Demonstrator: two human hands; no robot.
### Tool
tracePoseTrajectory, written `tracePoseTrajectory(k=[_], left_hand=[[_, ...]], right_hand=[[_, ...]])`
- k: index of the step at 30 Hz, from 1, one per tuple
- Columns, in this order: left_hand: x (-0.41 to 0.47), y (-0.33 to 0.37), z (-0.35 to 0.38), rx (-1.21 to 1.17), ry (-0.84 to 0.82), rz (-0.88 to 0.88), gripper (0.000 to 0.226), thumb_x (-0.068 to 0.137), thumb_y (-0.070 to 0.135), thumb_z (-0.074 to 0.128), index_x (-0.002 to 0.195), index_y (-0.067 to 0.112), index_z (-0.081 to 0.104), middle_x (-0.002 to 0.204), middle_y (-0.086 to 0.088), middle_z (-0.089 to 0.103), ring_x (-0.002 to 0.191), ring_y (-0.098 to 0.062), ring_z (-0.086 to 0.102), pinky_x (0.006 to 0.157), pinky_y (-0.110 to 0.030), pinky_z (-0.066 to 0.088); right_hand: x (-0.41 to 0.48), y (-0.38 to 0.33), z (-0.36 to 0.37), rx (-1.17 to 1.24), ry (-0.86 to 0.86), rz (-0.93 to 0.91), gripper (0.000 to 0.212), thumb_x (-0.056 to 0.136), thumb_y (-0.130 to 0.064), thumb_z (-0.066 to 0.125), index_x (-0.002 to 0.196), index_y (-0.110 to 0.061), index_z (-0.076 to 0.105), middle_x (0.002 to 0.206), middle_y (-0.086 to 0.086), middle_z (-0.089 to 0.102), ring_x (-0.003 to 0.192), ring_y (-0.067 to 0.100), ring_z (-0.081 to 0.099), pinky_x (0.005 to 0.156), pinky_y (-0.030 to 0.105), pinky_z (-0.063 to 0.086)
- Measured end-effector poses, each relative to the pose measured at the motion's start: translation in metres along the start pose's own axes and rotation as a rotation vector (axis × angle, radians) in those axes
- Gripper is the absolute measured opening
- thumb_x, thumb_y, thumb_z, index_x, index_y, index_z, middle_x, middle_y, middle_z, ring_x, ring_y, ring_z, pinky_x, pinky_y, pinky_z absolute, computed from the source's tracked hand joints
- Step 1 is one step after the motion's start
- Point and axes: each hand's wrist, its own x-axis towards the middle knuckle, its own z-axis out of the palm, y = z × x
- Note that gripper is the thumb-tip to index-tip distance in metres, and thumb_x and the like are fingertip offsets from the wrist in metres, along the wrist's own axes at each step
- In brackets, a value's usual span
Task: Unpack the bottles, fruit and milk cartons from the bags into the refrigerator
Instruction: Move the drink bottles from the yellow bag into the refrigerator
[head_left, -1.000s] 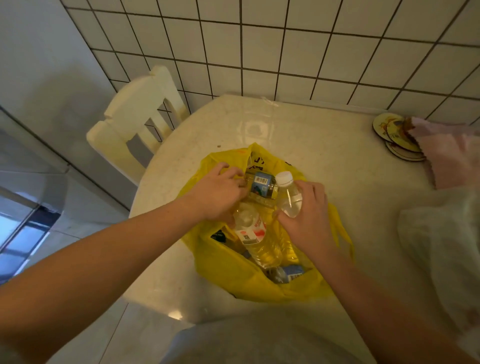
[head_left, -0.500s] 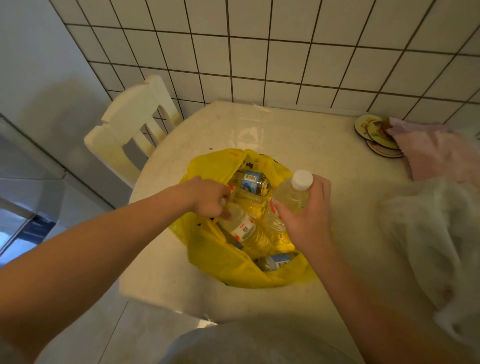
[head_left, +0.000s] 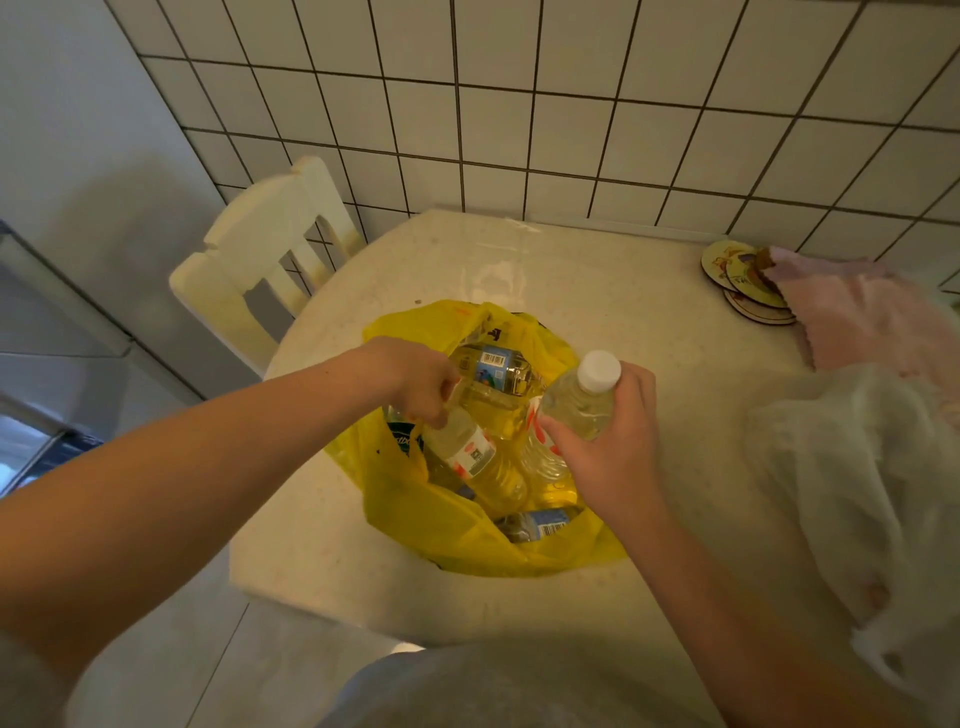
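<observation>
A yellow plastic bag (head_left: 415, 514) stands open on the round table (head_left: 597, 291), holding several clear bottles. My right hand (head_left: 608, 447) grips a white-capped bottle (head_left: 582, 400) by its neck and shoulder, lifted above the bag's right side. My left hand (head_left: 415, 379) reaches into the bag and grips the top of a second bottle with a red-and-white label (head_left: 472, 457); its cap is hidden under my fingers. A blue-labelled bottle (head_left: 493, 369) lies at the back of the bag, another (head_left: 540, 525) at the front.
A translucent white bag (head_left: 852, 493) lies on the table's right side. Behind it are a pink cloth (head_left: 872, 317) and stacked round coasters (head_left: 737, 280). A white chair (head_left: 270, 254) stands at the table's left. A tiled wall is behind, tiled floor at left.
My right hand has raised the white-capped bottle higher out of the bag. My left hand has moved deeper in and closed on the top of the red-labelled bottle.
</observation>
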Motion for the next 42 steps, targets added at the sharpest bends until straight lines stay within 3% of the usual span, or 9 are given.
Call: tracePoseTrajectory(k=[7, 10, 13, 19, 26, 28, 31, 36, 42], left_hand=[[-0.002, 0.006, 0.004, -0.115, -0.05, -0.065, 0.035, 0.088, 0.049, 0.056, 0.108, 0.02, 0.058, 0.095, 0.002, 0.067, 0.092, -0.022, 0.064, 0.074, -0.032, 0.045], [-0.004, 0.006, 0.013, -0.056, 0.189, -0.08, 0.043, 0.083, 0.059, 0.055, 0.109, 0.026, 0.063, 0.101, 0.002, 0.068, 0.099, -0.024, 0.062, 0.09, -0.04, 0.041], [-0.014, 0.019, 0.02, -0.142, 0.404, -0.033, 0.042, 0.082, 0.061, 0.058, 0.105, 0.025, 0.057, 0.096, -0.002, 0.063, 0.1, -0.026, 0.059, 0.086, -0.039, 0.038], [-0.055, 0.033, 0.017, -0.853, 0.851, -0.049, 0.035, 0.075, 0.05, 0.067, 0.089, 0.018, 0.059, 0.075, 0.001, 0.057, 0.071, -0.018, 0.055, 0.059, -0.041, 0.046], [-0.127, 0.019, 0.029, -1.188, 1.267, -0.159, 0.018, 0.091, 0.052, 0.057, 0.097, 0.035, 0.058, 0.091, 0.0, 0.059, 0.078, -0.004, 0.052, 0.067, -0.019, 0.041], [-0.148, 0.014, 0.037, -1.257, 1.296, -0.143, 0.013, 0.094, 0.049, 0.052, 0.099, 0.038, 0.058, 0.098, -0.002, 0.059, 0.085, 0.001, 0.055, 0.073, -0.013, 0.043], [-0.18, 0.007, 0.056, -1.417, 1.308, -0.091, 0.029, 0.097, 0.046, 0.048, 0.105, 0.023, 0.062, 0.103, -0.001, 0.069, 0.099, -0.013, 0.066, 0.083, -0.027, 0.053], [-0.231, -0.022, 0.113, -1.425, 1.363, -0.284, 0.04, 0.096, 0.049, 0.042, 0.096, 0.014, 0.062, 0.089, 0.005, 0.072, 0.084, -0.012, 0.069, 0.075, -0.027, 0.054], [-0.307, -0.084, 0.198, -1.369, 1.405, -0.423, 0.05, 0.096, 0.049, 0.041, 0.091, 0.005, 0.064, 0.086, -0.002, 0.07, 0.08, -0.015, 0.067, 0.074, -0.029, 0.053]], right_hand=[[-0.001, -0.006, 0.001, 0.033, -0.025, 0.005, 0.068, 0.071, -0.018, 0.089, 0.126, -0.012, 0.049, 0.115, -0.007, 0.041, 0.104, -0.002, 0.042, 0.088, -0.005, 0.03], [0.0, -0.011, -0.002, 0.057, -0.013, -0.007, 0.067, 0.071, -0.018, 0.089, 0.125, -0.012, 0.05, 0.114, -0.007, 0.042, 0.101, -0.01, 0.043, 0.087, -0.003, 0.032], [0.001, -0.017, -0.009, 0.088, 0.014, -0.02, 0.065, 0.071, -0.017, 0.089, 0.123, -0.012, 0.051, 0.114, -0.006, 0.044, 0.105, -0.012, 0.044, 0.089, 0.001, 0.035], [0.005, -0.032, -0.035, 0.155, 0.054, -0.087, 0.058, 0.07, -0.021, 0.088, 0.116, -0.013, 0.053, 0.11, 0.002, 0.051, 0.099, 0.005, 0.052, 0.085, 0.007, 0.04], [0.004, -0.069, -0.042, 0.415, -0.062, -0.111, 0.045, 0.079, -0.024, 0.078, 0.117, -0.012, 0.057, 0.104, -0.017, 0.065, 0.097, 0.001, 0.064, 0.079, 0.011, 0.047], [-0.001, -0.082, -0.032, 0.482, -0.086, -0.105, 0.037, 0.083, -0.023, 0.074, 0.114, -0.013, 0.058, 0.103, -0.014, 0.065, 0.095, 0.001, 0.063, 0.079, 0.012, 0.047], [-0.015, -0.103, -0.01, 0.577, -0.172, -0.076, 0.032, 0.087, -0.035, 0.063, 0.109, -0.012, 0.061, 0.098, -0.008, 0.067, 0.092, 0.004, 0.064, 0.08, 0.019, 0.049], [-0.052, -0.142, 0.043, 0.608, -0.344, -0.093, 0.032, 0.087, -0.044, 0.058, 0.106, -0.019, 0.065, 0.1, -0.001, 0.07, 0.097, 0.021, 0.066, 0.087, 0.043, 0.055], [-0.124, -0.219, 0.127, 0.676, -0.561, -0.177, 0.027, 0.086, -0.042, 0.06, 0.102, -0.021, 0.065, 0.096, -0.009, 0.069, 0.096, 0.014, 0.066, 0.081, 0.026, 0.054]])
